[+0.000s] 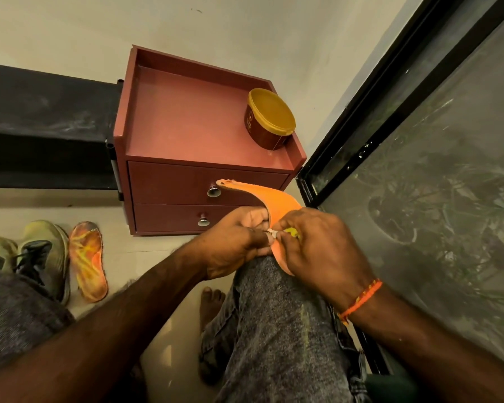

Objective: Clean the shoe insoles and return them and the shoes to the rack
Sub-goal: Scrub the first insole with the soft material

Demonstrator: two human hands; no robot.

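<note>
Pale tiled floor, a plain wall, and at twelve o'clock a small maroon drawer unit (200,158) with a gold-lidded tub (269,122) on its top toward one o'clock; at three o'clock runs a dark-framed glass door (419,146). Centre stage, the orange insole (269,199) is bent over the raised knee (277,289), its frayed end arching up toward the upper drawer knob. The left hand (233,242) grips it from nine o'clock, fingers curled round the edge; the right hand (320,245) pinches in from three o'clock, with something small and pale-yellow caught at the fingertips, though I cannot tell what it is. My read: he's working dirt off the surface. Best to keep the insole braced on the knee, bend it gently so that worn end doesn't tear, and work along its length in short strokes. Down at eight o'clock wait the second insole (88,261) and, just beside it, the greenish shoes (38,257), all on the floor, not yet racked.
</note>
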